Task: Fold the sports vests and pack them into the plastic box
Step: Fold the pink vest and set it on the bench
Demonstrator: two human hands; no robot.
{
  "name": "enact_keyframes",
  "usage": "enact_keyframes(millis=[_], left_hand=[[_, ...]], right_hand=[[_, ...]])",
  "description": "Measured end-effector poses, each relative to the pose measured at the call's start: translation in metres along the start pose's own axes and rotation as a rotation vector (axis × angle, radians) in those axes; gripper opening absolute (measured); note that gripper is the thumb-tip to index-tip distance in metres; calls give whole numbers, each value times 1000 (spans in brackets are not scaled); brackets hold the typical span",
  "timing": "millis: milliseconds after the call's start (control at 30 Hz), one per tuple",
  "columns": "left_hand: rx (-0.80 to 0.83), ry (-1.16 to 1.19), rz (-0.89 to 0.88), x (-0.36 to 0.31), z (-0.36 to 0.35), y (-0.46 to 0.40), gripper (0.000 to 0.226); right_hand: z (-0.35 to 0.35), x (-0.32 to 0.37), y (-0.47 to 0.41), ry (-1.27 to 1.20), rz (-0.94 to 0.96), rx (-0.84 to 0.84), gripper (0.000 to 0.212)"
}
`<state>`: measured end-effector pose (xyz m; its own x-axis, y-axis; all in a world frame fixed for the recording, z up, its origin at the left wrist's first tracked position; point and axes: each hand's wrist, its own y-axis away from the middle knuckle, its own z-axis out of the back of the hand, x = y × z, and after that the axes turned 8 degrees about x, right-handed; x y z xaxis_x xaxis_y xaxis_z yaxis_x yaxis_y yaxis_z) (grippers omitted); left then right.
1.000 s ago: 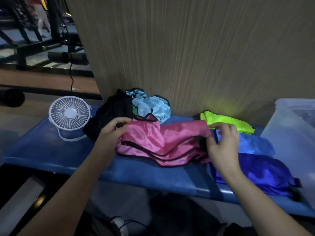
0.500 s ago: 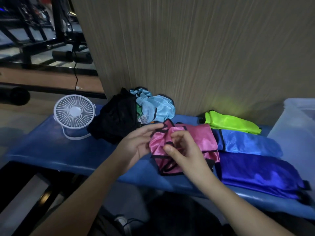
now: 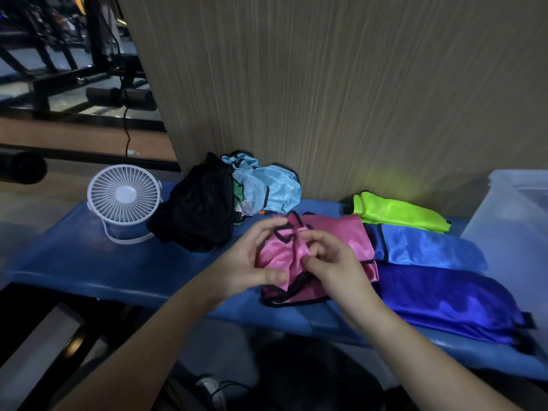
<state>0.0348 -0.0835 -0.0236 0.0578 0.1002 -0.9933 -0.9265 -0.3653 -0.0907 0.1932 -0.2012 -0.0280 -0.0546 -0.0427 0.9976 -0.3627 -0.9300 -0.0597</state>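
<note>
A pink vest with black trim lies partly folded in the middle of the blue bench. My left hand and my right hand both pinch its bunched left end. To its right lie three folded vests: a lime green vest at the back, a light blue folded vest, and a dark blue vest at the front. A heap of loose vests sits at the back: a black vest and a pale blue vest. The clear plastic box stands at the far right.
A small white desk fan stands on the bench's left part. A wood-grain wall rises right behind the bench. Dark gym equipment fills the far left background. The floor below the bench is dark.
The pink vest was stretched wide between my hands; my right hand brought its right end over to the left, and both hands now meet at the bunched left end.
</note>
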Motion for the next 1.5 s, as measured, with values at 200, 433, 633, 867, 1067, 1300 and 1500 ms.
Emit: enact_keyframes(millis=[200, 433, 633, 867, 1067, 1300, 1500], left_hand=[[-245, -109, -35, 2, 8, -5, 61], [-719, -350, -66, 1, 53, 5, 44], [-782, -410, 145, 7, 58, 9, 15], [-660, -623, 419, 4, 56, 15, 23], [-603, -443, 244, 1, 58, 16, 21], [-622, -156, 123, -36, 37, 12, 31], [-488, -284, 150, -74, 3, 15, 14]], right_hand=[[17, 14, 5, -75, 15, 1, 51], [63, 22, 8, 44, 10, -251, 23], [79, 23, 13, 0, 41, -289, 15], [78, 15, 7, 58, 10, -278, 42], [70, 21, 10, 78, 54, -183, 49], [62, 38, 17, 196, 108, -118, 54], [44, 66, 30, 284, 188, -21, 36]])
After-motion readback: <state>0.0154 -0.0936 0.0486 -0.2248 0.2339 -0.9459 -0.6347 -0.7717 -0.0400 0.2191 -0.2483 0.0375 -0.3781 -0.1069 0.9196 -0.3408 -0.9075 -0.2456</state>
